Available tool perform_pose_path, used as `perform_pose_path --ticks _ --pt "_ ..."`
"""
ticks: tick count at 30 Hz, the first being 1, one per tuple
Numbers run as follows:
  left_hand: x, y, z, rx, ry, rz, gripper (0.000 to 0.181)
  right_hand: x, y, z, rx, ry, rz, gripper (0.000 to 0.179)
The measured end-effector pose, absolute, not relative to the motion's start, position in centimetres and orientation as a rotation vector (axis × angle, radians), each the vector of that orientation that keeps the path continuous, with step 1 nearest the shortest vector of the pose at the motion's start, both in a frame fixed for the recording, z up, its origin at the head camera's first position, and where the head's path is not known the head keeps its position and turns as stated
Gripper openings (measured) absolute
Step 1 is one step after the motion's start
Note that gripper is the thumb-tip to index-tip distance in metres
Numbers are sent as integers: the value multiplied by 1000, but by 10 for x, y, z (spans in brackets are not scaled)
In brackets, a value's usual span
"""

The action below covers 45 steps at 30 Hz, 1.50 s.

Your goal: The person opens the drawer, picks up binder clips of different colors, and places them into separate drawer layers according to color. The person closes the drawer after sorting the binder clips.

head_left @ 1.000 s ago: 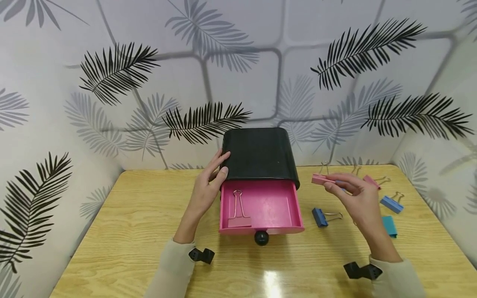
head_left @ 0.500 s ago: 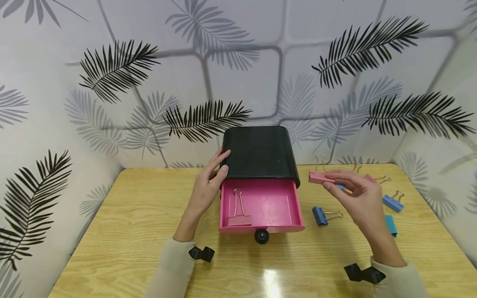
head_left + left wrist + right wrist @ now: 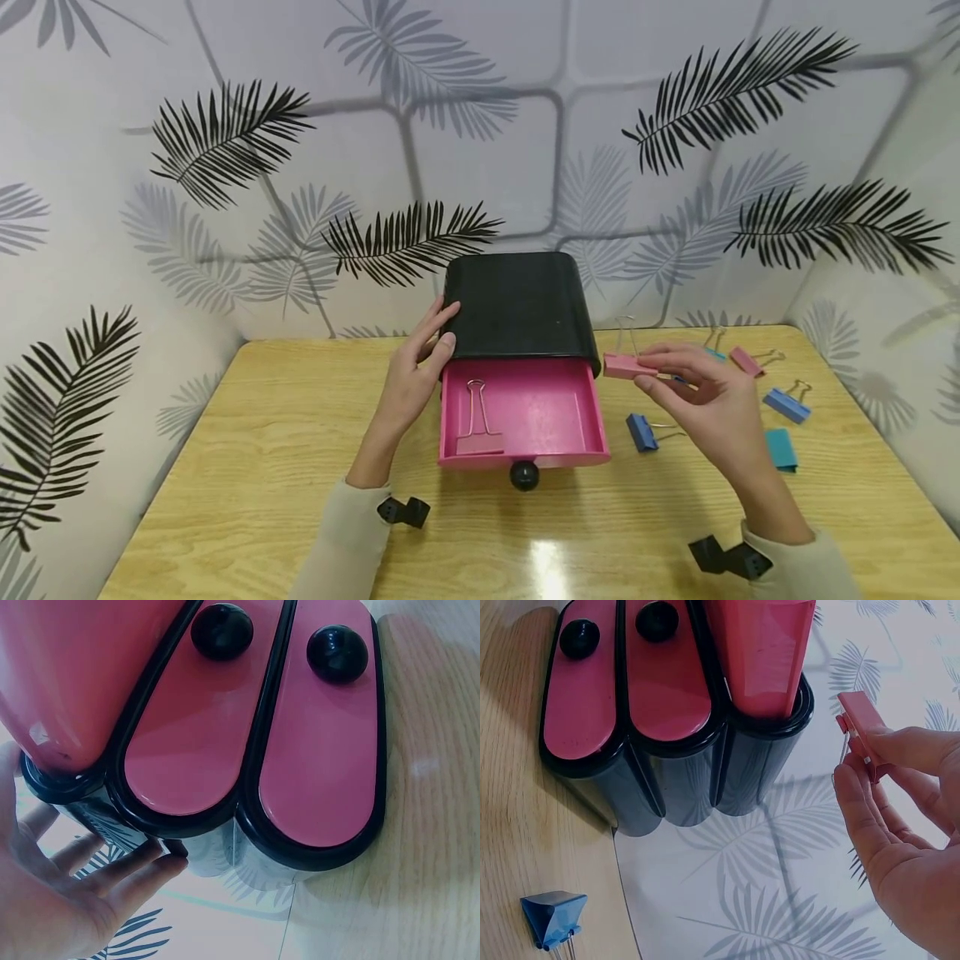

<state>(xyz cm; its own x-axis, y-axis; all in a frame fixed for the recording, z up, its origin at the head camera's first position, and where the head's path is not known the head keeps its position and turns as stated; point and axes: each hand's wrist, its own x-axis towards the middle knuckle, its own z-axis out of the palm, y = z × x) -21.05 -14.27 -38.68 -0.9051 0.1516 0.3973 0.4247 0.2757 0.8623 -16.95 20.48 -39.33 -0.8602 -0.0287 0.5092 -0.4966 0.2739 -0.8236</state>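
A pink binder clip point(image 3: 621, 365) is pinched between the thumb and fingers of my right hand point(image 3: 708, 400), just right of the open pink drawer point(image 3: 551, 408). Its wire handle points up in the head view. Inside the drawer, near its left front corner, lies another pink binder clip point(image 3: 480, 443). My left hand point(image 3: 408, 375) rests against the left side of the black drawer unit point(image 3: 517, 304), fingers spread along it. The left wrist view shows those fingertips point(image 3: 174, 862) on the unit's side, with two more closed drawer fronts point(image 3: 199, 750) below the pulled-out drawer.
On the wooden table point(image 3: 277, 467), right of the unit, lie a dark blue binder clip point(image 3: 642, 433), a lighter blue one point(image 3: 787, 406), a teal one point(image 3: 782, 450) and a pink one point(image 3: 746, 361). More clips sit partly behind my right hand. A patterned wall stands behind.
My right hand has moved a little left with the pink binder clip, bringing it close to the drawer's right edge. My left hand and the drawer stay in place.
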Motion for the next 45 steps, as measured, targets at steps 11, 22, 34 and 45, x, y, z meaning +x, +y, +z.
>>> perform_pose_path --ticks 11,22,34,45 --pt "-211 -144 -388 -537 -2301 -1672 46 -160 198 -387 628 -2133 1697 29" --pt "-224 -146 -414 -565 -2279 -1664 46 -154 195 -391 737 -2196 1666 31" --pt "-233 -150 -421 -573 -2268 -1652 45 -155 188 -392 895 -2160 1614 37" --pt "-210 -143 -388 -537 -2302 -1689 46 -154 185 -391 959 -2205 1615 37"
